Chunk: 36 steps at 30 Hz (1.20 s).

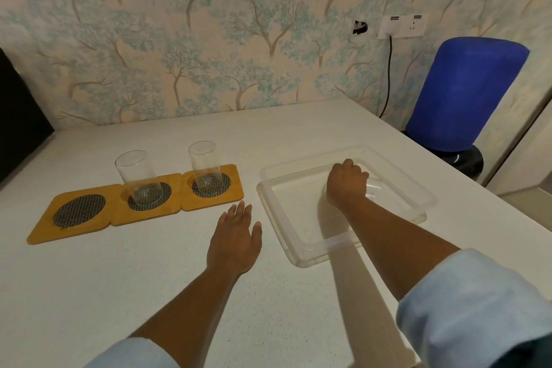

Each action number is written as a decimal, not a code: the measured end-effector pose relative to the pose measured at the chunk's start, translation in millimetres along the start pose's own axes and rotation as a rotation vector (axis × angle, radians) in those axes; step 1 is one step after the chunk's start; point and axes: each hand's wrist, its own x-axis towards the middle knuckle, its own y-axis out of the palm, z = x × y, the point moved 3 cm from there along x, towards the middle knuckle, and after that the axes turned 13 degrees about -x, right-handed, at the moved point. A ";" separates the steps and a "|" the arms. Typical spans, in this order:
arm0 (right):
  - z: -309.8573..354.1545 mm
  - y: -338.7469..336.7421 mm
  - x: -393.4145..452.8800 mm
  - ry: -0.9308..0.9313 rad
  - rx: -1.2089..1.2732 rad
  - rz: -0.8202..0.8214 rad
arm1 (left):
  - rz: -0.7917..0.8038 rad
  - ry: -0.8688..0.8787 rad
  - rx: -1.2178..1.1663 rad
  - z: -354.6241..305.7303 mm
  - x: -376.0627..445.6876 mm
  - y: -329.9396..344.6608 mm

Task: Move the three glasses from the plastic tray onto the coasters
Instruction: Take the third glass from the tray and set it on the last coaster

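Three wooden coasters with dark mesh centres lie in a row on the white table. The left coaster [78, 211] is bare. A clear glass [139, 178] stands upright on the middle coaster [149, 199]. Another clear glass [205, 169] stands on the right coaster [212, 187]. Inside the clear plastic tray [301, 251], my right hand [346, 182] is closed around the third glass [373, 187], which lies mostly hidden under my fingers. My left hand [236, 236] rests flat on the table between the coasters and the tray, fingers apart, holding nothing.
A blue water jug [461, 92] on a dark base stands past the table's right edge. A black cable [388, 78] hangs from a wall socket. A dark object [18, 116] sits at the far left. The wallpapered wall closes off the table's far side.
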 end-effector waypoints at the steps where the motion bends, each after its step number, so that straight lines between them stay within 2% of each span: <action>1: -0.3 -0.1 -0.7 -0.026 -0.014 -0.010 | -0.001 0.000 0.000 0.0 -0.3 0.0; 4: -2.9 -5.1 -2.5 -0.060 -0.017 -0.042 | 0.001 0.002 0.001 -0.8 -0.6 -0.7; 7: -3.9 -19.1 -2.8 -0.041 0.080 -0.080 | 0.014 0.005 0.006 -1.1 -0.3 -0.6; 12: 4.3 -55.3 -9.0 0.023 0.421 -0.198 | 0.029 0.018 -0.014 -2.4 0.8 -2.0; 16: 13.4 -88.9 -16.9 0.066 0.738 -0.217 | -0.009 -0.021 -0.094 -0.7 -6.1 -13.9; 23: 56.0 -142.9 -39.9 -0.096 0.939 -0.251 | -0.075 -0.067 -0.100 24.4 -20.7 -37.7; 36: 151.6 -184.0 -79.8 -0.399 1.236 -0.135 | -0.122 -0.227 -0.049 93.8 -58.0 -98.8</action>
